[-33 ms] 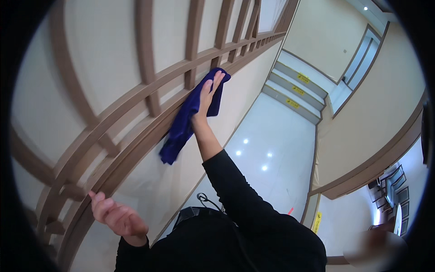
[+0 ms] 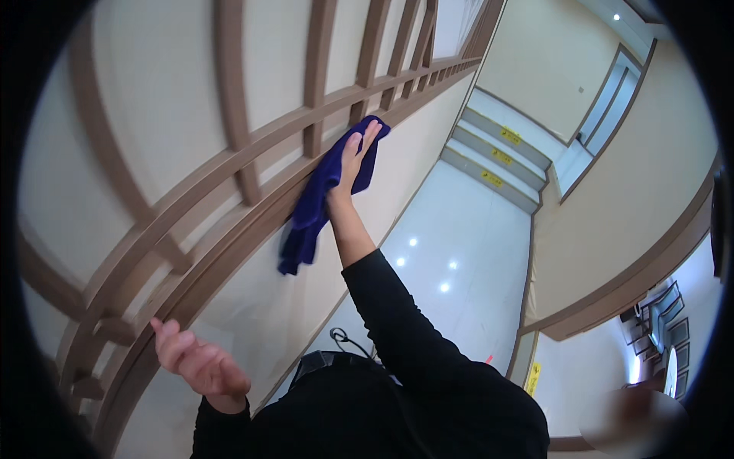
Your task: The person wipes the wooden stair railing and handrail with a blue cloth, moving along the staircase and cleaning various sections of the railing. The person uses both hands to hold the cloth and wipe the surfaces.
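Observation:
My right hand [image 2: 351,164] presses a dark blue cloth [image 2: 312,200] against the brown wooden ledge [image 2: 252,218] under a lattice on the wall. Its fingers lie along the cloth, pointing up and away, and the lower end of the cloth hangs loose below the wrist. Nearer to me on the left, my left hand [image 2: 200,363] is lifted beside the same ledge, its fingers loosely bent and apart with nothing in them. Whether its fingertips touch the wood, I cannot tell.
Upright slats and a rail [image 2: 267,136] stand out from the cream wall. Ahead, a shiny pale floor [image 2: 428,229] leads to several steps [image 2: 497,157] with yellow labels. A curved half-wall [image 2: 612,291] bounds the right side; chairs [image 2: 673,317] stand beyond it.
The lattice slats have shifted slightly left in the view as I move along the wall. The cloth's loose end has swung a little to the right; my right hand stays on the cloth.

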{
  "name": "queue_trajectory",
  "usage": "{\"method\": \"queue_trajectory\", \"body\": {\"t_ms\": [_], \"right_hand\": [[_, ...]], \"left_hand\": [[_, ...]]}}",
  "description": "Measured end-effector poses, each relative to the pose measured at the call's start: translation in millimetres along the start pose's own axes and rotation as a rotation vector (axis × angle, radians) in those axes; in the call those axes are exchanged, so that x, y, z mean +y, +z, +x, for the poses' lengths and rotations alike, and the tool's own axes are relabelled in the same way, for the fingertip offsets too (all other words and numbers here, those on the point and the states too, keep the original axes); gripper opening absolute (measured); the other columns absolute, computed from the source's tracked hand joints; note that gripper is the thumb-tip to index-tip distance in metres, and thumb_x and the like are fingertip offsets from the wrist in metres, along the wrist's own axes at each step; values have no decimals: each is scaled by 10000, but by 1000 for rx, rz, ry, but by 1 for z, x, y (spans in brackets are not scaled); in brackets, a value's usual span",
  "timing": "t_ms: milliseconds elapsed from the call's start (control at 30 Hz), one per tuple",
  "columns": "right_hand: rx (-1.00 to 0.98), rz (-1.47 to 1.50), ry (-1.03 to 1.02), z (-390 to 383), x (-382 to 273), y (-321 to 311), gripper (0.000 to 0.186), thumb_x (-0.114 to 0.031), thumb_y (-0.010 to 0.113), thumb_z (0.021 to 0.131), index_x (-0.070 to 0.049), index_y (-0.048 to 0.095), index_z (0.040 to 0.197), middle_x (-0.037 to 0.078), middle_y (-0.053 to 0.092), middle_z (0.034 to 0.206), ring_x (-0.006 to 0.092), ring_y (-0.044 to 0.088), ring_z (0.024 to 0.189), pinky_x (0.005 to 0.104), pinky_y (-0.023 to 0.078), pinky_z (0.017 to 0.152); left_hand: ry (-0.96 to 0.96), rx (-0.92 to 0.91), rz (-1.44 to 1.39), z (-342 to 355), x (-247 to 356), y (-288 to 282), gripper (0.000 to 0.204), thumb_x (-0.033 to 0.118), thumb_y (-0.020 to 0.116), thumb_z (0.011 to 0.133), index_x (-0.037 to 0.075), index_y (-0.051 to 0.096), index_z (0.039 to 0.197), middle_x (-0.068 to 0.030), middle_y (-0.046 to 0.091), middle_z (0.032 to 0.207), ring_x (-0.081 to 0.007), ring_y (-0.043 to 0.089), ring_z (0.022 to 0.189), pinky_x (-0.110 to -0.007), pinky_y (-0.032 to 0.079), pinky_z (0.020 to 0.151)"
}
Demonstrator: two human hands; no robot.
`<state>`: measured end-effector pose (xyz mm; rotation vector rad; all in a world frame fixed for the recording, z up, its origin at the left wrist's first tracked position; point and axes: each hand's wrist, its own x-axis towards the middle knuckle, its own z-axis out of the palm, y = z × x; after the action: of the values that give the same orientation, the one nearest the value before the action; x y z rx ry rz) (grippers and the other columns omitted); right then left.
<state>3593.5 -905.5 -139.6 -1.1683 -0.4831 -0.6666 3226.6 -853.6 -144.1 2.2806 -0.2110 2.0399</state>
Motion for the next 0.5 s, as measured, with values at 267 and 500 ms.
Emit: {"method": "queue_trajectory", "body": {"t_ms": [267, 500], "right_hand": [[4, 14, 115, 110, 97, -40, 570, -249, 403, 1031, 31, 202, 1484, 189, 60, 1584, 282, 102, 1463, 373, 97, 1174], [-335, -67, -71, 104, 76, -64, 645, -348, 337, 1017, -50, 72, 1524, 164, -72, 1591, 335, -64, 1465, 446, -41, 1167]], "left_hand": [[-88, 2, 26, 32, 17, 213, 263, 252, 534, 814, 81, 557, 1012, -129, 472, 1249, -342, 378, 1278, -530, 193, 1142], [63, 202, 626, 56, 0, 337, 543, 295, 549, 917, 42, 421, 1381, -187, 349, 1477, -363, 225, 1415, -520, 132, 1161]]}}
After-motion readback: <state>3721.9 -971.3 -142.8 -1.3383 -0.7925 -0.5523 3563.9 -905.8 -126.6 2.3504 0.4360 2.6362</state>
